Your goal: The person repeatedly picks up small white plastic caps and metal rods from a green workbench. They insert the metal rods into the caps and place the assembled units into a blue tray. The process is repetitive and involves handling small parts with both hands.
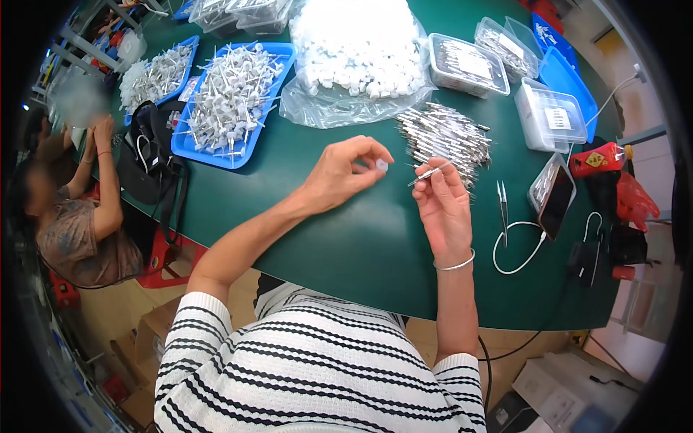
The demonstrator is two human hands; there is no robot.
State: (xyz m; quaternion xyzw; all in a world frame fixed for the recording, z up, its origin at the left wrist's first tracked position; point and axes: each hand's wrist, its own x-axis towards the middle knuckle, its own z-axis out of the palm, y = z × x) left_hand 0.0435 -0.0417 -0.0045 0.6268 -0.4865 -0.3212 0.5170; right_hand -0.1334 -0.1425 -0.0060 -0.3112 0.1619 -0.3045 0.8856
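Pinching a small white plastic cap [382, 166] between thumb and index fingertips, the left hand [348, 167] hovers over a dark green counter [325, 249], its other fingers loosely curled. Facing it, the right hand [443, 196] has thumb and fingertips closed on a slim metal rod [424, 177], which slants just to the right of the cap without touching it. The cap looks light and fairly stiff, probably smooth enough to slip; a gentle pinch on its sides should suit it. The rod seems light too, rigid and polished, likely to roll between the fingers, so holding it near mid-length would steady it; whether its tip is delicate cannot be told. The left forearm [253, 242] slants in from the lower left; the right forearm [457, 310] rises almost upright, a pale bangle [456, 265] at its wrist. Beyond the hands lie a pile of similar metal rods [442, 137] and a clear bag of white caps [361, 72].
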